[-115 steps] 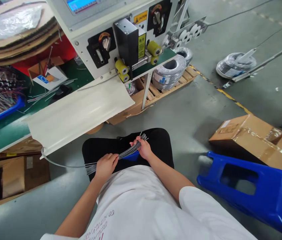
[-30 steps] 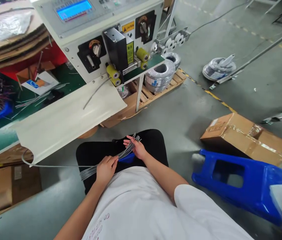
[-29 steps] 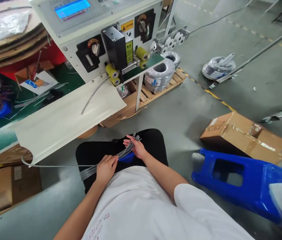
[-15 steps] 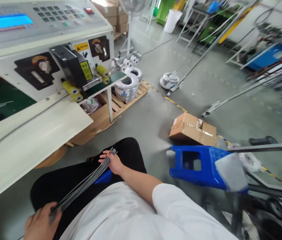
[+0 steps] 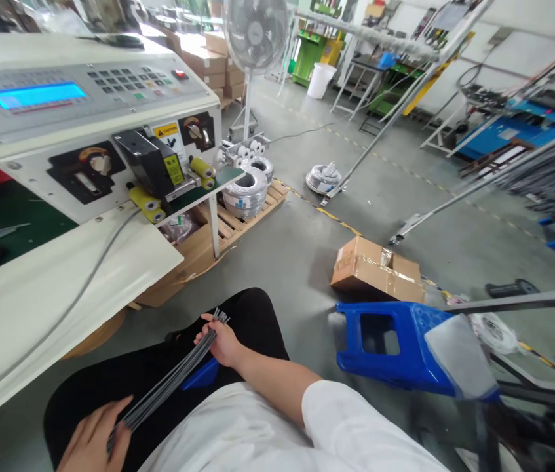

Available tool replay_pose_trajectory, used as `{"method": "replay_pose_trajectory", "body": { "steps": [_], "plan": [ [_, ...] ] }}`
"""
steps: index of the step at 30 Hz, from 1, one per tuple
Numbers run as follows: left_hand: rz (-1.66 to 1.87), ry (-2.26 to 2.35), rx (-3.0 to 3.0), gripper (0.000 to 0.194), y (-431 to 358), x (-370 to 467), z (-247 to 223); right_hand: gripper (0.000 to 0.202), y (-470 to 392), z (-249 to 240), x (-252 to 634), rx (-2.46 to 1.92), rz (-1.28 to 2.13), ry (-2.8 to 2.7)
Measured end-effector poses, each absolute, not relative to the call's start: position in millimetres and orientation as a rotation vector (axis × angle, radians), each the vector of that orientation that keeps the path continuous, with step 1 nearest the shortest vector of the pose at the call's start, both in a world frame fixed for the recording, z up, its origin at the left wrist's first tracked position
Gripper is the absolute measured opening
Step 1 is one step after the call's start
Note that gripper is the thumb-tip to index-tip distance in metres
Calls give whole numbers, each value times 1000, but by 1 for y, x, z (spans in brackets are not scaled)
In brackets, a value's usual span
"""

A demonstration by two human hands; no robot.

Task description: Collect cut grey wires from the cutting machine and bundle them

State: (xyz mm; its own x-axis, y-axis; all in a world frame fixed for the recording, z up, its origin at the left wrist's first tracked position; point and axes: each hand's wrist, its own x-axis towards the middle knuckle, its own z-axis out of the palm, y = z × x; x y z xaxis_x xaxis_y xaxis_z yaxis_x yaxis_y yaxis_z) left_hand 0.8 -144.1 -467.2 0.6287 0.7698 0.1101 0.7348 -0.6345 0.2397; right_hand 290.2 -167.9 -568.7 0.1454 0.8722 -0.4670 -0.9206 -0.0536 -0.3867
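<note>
A bundle of thin grey cables [image 5: 172,380] lies slantwise over my black-trousered lap. My right hand [image 5: 221,342] is closed round its far end, with the cut tips sticking out just past the fingers. At the near end, my left hand [image 5: 93,436] holds the bundle between thumb and fingers, its forefinger fairly straight along the top. The lowest tips are partly hidden by that hand. To the left, a single grey cable [image 5: 91,275] comes out of a wire-cutting machine [image 5: 26,141] and curves down its cream chute [image 5: 124,269].
A blue plastic stool [image 5: 405,328] stands at my right, with a cardboard box [image 5: 375,269] beyond it. Wrapped cable coils [image 5: 245,193] rest on a wooden pallet [image 5: 274,196] past the machine. A fan [image 5: 256,33] and slanted metal poles [image 5: 385,141] stand farther off.
My view has tilted upward, bringing the fan into sight. The left forefinger has straightened a little on the bundle. The cable on the chute now curves lower and reaches nearer me.
</note>
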Motion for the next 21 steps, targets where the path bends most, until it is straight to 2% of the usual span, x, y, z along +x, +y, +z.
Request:
{"method": "replay_pose_trajectory", "body": {
  "steps": [4,10,13,17,21],
  "plan": [
    [568,1113,2778,29,-117,66,-403,13,-168,-561,290,-738,1457,1],
    [863,1366,2859,29,-45,113,-331,27,-170,-562,291,-881,1454,-92],
    [876,1517,2859,39,-14,123,-318,29,-173,-566,289,-912,1460,-103],
    [711,1691,2854,57,14,129,-320,39,-175,-567,287,-894,1486,-63],
    [556,1742,2904,52,26,125,-321,51,-174,-568,287,-865,1473,-22]
  ]
}}
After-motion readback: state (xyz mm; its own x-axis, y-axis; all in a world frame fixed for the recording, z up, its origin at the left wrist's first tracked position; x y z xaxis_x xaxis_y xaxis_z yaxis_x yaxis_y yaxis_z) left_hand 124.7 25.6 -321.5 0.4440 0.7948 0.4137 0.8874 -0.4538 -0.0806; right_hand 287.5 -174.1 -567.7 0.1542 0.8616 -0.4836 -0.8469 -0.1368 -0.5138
